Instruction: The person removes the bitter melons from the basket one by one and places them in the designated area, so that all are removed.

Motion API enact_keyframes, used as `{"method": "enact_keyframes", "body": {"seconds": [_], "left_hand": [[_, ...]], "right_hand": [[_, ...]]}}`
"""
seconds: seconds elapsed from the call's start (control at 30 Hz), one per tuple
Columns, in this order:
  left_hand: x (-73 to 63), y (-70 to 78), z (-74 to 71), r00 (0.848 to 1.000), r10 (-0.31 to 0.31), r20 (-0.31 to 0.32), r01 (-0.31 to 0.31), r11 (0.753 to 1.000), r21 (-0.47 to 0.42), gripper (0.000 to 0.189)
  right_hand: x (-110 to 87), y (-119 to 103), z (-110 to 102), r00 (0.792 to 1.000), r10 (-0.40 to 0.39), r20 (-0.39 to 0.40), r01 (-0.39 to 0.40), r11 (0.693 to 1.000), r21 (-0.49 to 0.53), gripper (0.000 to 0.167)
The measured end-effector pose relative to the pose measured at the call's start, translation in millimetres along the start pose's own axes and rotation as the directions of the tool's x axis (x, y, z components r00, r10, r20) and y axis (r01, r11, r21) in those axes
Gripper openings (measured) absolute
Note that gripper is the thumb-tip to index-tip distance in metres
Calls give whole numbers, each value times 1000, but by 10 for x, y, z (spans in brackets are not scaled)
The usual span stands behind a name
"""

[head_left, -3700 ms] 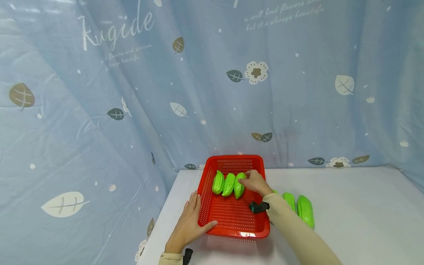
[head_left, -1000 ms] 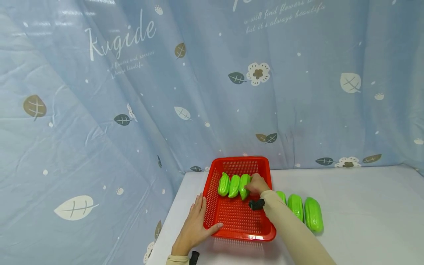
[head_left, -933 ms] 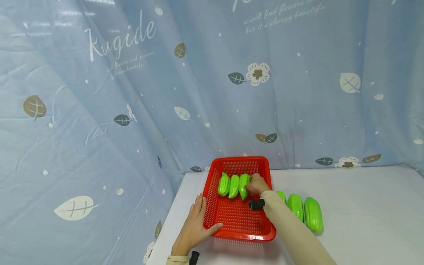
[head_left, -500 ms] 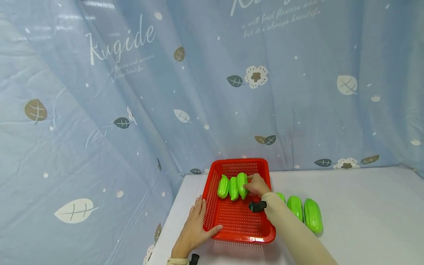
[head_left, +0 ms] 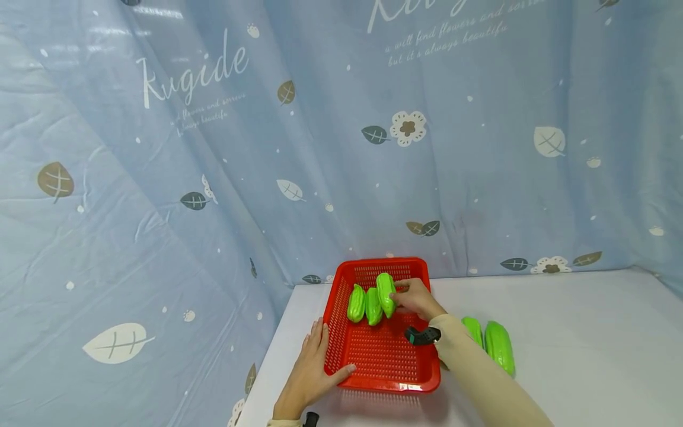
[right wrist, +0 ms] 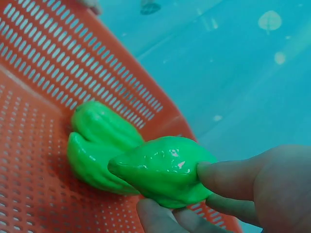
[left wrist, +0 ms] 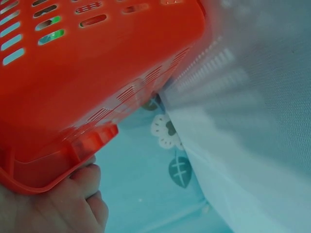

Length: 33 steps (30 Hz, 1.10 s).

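Note:
My right hand [head_left: 418, 299] pinches a glossy, ridged green gourd [right wrist: 163, 167] between thumb and fingers, inside the red basket [head_left: 384, 384]. Its pointed end faces away from the palm in the right wrist view. Beside it, two similar gourds lie on the basket's floor: the left one [head_left: 356, 303] and the middle one [head_left: 373, 307], which the held gourd partly overlaps. My left hand [head_left: 309, 370] rests at the basket's near left corner, fingers straight along the left side and thumb over the near rim. The left wrist view shows its fingers against the rim [left wrist: 48, 187].
On the white table [head_left: 576, 344] right of the basket, two more green gourds lie side by side, the outer one [head_left: 500, 349] and the inner one [head_left: 474, 330], partly behind my right sleeve [head_left: 485, 376]. A blue patterned curtain [head_left: 480, 178] hangs behind and at the left.
The right hand has raised the third gourd slightly, and it now stands higher than the middle one. The left hand has stayed on the basket corner. One table gourd is now hidden behind the sleeve.

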<state>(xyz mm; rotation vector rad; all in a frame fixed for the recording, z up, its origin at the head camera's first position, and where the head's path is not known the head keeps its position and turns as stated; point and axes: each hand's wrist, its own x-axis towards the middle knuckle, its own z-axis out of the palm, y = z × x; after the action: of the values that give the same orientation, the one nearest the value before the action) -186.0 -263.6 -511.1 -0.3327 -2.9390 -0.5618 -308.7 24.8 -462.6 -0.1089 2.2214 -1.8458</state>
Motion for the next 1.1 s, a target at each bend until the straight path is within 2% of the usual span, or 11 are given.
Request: {"method": "enact_keyframes", "body": {"seconds": [0.13,0.4,0.53,0.67,0.87,1.1], "left_hand": [[-8,-1,2,1000,4,-7,-4,1000,2,115],[-20,10,0,1000,-13,16,13,999,-30,114],[-11,12,-10,1000,-10,3,10,1000,-21,114],[8,7,-5,1000,1,-14,-1,1000,-17,112],[6,5,1,1000,3,-5,-3,1000,-18,114],[6,-1,-17,1000,17,-17,-17,1000,-17,115]], "right_hand": [[-80,3,-53,1000,-21,20,20,999,50,52],[-253,22,-199,998,-48,44,44,996,82,53],[-346,-24,-273,997,-64,53,58,992,114,54],[-437,-43,-345,996,-70,49,64,992,110,54],[-577,6,-464,997,-69,35,66,994,89,55],[-801,40,-635,993,-107,45,103,992,73,58]]}}
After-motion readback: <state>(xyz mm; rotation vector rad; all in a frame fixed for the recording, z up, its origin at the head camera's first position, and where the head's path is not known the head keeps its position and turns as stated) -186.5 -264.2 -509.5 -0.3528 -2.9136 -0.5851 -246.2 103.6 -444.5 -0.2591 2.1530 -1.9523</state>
